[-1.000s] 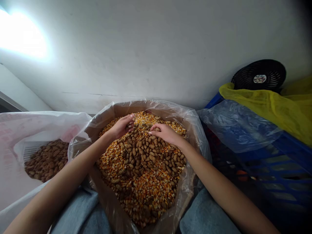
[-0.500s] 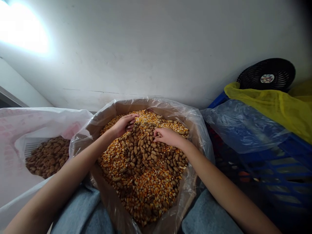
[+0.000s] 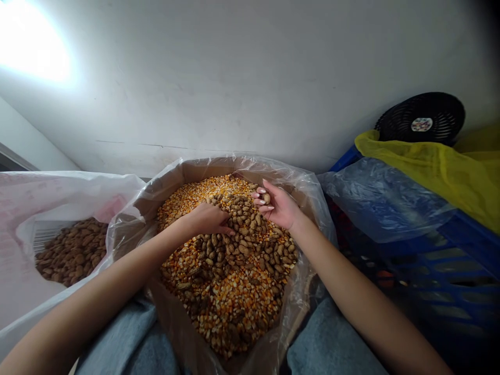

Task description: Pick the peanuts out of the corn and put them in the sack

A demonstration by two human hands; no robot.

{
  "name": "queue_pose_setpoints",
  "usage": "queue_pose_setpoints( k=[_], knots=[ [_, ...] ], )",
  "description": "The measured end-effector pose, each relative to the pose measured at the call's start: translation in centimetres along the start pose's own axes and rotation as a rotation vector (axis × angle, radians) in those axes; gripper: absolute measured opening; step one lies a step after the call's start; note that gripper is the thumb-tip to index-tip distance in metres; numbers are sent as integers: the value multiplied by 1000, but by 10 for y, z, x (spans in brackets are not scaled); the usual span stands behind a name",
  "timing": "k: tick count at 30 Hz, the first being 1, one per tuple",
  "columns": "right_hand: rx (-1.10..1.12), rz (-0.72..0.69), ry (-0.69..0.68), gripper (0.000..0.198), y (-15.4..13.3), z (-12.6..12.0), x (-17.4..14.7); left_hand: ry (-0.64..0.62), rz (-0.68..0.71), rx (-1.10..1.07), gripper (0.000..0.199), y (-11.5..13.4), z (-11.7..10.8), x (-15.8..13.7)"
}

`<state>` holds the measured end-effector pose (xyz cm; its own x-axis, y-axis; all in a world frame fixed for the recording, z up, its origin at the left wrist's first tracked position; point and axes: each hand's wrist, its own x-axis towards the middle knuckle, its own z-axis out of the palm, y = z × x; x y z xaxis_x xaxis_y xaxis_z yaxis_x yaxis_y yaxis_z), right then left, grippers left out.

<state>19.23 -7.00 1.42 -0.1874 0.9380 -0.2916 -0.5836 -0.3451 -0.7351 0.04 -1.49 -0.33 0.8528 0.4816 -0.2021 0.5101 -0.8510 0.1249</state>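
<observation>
1. The heap of unshelled peanuts [image 3: 244,247] lies at the clock's centre, on loose corn kernels [image 3: 238,307] that show most at 6 and 11 o'clock.
2. One peanut [image 3: 266,198], at 2 o'clock from the heap's middle, sits in the right hand [image 3: 275,204]; its grip is narrow, the fingers curled about the shell above the heap's upper edge.
3. At 10 o'clock, the left hand [image 3: 209,219] lies back-up against the heap, fingertips turned down; I cannot tell whether its grip holds anything.
4. Around all this stands an open brown sack [image 3: 172,317] with a clear plastic liner [image 3: 312,190].
5. Denim-clad knees flank the sack at 8 and 4 o'clock.
6. At 9 o'clock, beside the sack, a white bag [image 3: 11,291] shows brown pods [image 3: 74,252] through its opening.
7. At 3 o'clock is a blue crate [image 3: 464,307], overlaid by clear film [image 3: 385,195] and yellow mesh [image 3: 433,166].
8. A black fan [image 3: 422,112] leans at 2 o'clock; a pale wall [image 3: 226,78] fills 12.
</observation>
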Motion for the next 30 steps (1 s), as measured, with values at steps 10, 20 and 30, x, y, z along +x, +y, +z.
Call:
queue_pose_setpoints(
  k=[10,20,30],
  knots=[
    [-1415,-168,165,23,29,1,3,-7,-26,-1539,22,-30,-7,-1],
    [-643,-114,-79,22,13,13,-5,252,-107,-1593,26,-35,-2,0],
    [-1487,-75,-8,26,27,5,-3,30,24,80,30,5,-2,-8]
  ],
)
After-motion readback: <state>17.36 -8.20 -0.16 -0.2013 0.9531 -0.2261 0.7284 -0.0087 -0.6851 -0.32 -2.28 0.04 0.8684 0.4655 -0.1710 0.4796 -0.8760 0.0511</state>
